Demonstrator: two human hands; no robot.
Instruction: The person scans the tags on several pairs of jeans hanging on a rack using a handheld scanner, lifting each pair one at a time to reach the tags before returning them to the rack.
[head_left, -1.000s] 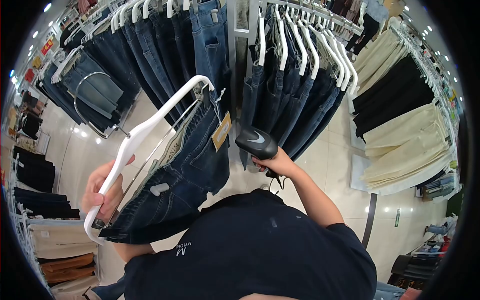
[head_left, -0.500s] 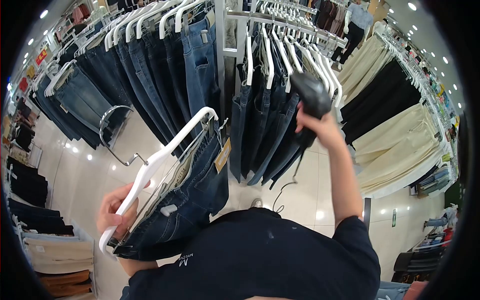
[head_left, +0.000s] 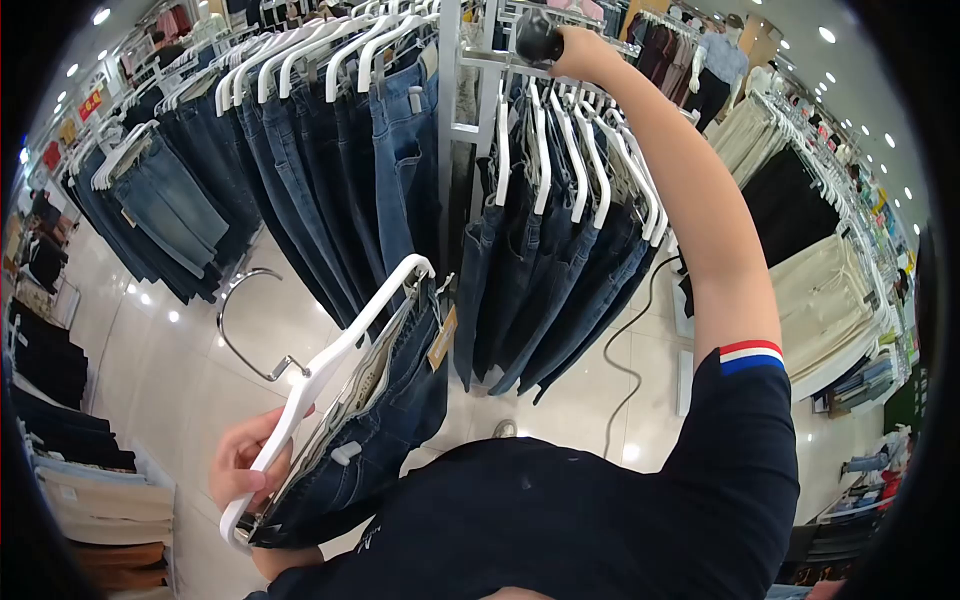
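Note:
At the lower left, my left hand (head_left: 248, 462) is closed round one arm of a white hanger (head_left: 325, 368). Dark blue jeans (head_left: 385, 425) hang from it, with a yellow-brown tag (head_left: 442, 338) and a white security tag (head_left: 346, 453) on them. The hanger's metal hook points left. My right arm stretches up to the top of the view, where my right hand (head_left: 583, 55) grips a black handheld device (head_left: 538, 37) close to the metal rack frame (head_left: 470, 60). A dark cable (head_left: 627, 370) hangs down below my right arm.
Jeans on white hangers (head_left: 290, 170) fill the rack at upper left, and more jeans (head_left: 545, 280) hang at centre. Black and cream trousers (head_left: 815, 300) line the right side. Folded garments (head_left: 100, 505) lie at lower left. Mannequins (head_left: 718, 65) stand at upper right.
My right hand has moved up and left with the black device, to the rack's top. My left hand and the hanger have shifted slightly down. More of the cable shows.

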